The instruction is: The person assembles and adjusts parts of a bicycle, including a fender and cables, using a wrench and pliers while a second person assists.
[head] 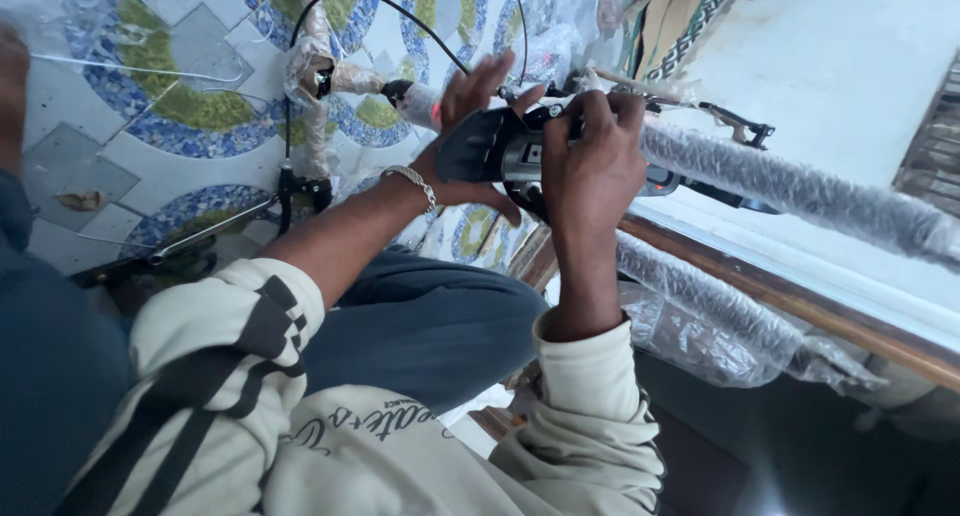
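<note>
A black bicycle saddle [478, 146] is steadied above the patterned tiled floor [120, 146] by the left hand [462, 126], fingers spread open against it, while the right hand [590, 161] is closed around the black clamp [530, 154] beside the bubble-wrapped frame tube [800, 188], apparently to brace it.

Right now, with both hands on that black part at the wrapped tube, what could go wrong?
1. The long tube in clear bubble wrap looks slippery; the right hand might lose its grip.
2. The thin black cable loops close to the left hand and could snag.
3. The black metal bracket juts out and could scratch fingers.
</note>
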